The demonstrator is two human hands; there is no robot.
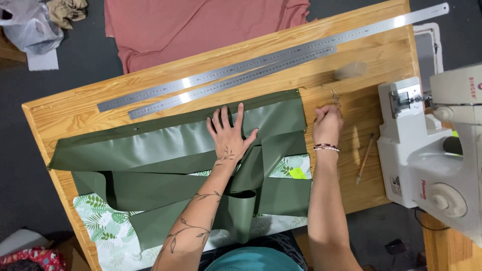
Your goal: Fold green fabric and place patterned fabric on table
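My left hand (229, 131) lies flat with fingers spread on a sheet of olive green fabric (165, 145) that covers the middle of the wooden table (75, 113). Folded green strips and a leaf-print white fabric (108, 226) lie under it towards me. My right hand (327, 124) is just past the green fabric's right edge, fingers closed around small metal scissors (334, 96) whose tips point away from me.
Two long steel rulers (281, 52) lie diagonally along the far side. A beige block (350, 70) sits near them. A pencil (365, 158) lies right of my hand, beside a white sewing machine (432, 145). Pink cloth (201, 25) lies on the floor beyond.
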